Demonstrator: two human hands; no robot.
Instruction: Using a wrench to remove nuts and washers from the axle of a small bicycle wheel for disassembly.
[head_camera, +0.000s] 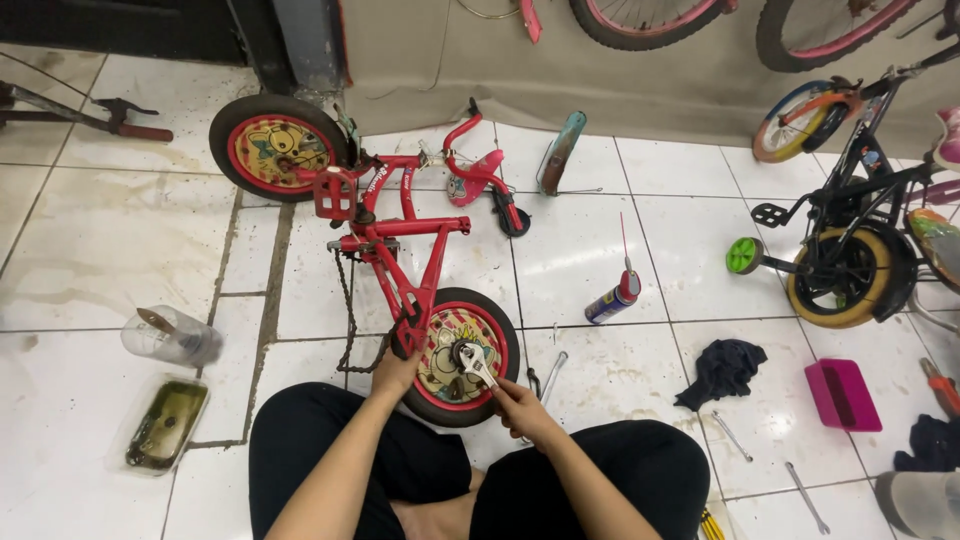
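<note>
Right fingers grip wrench; left fingers clasp wheel; stained white tile floor, bicycles around.

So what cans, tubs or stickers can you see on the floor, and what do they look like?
Spray can: lying on the tiles right of the red bike; blue and yellow, red cap, thin red straw.
Pink box: far right; open, rectangular.
Clear tub: left; holds dark liquid.
Wheel disc: cartoon picture; right hand holds a wrench there.

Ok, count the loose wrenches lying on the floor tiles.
3: wrench beside the red bike's rear wheel, small wrench below the dark rag, long wrench bottom right. Others may be hidden.
</note>
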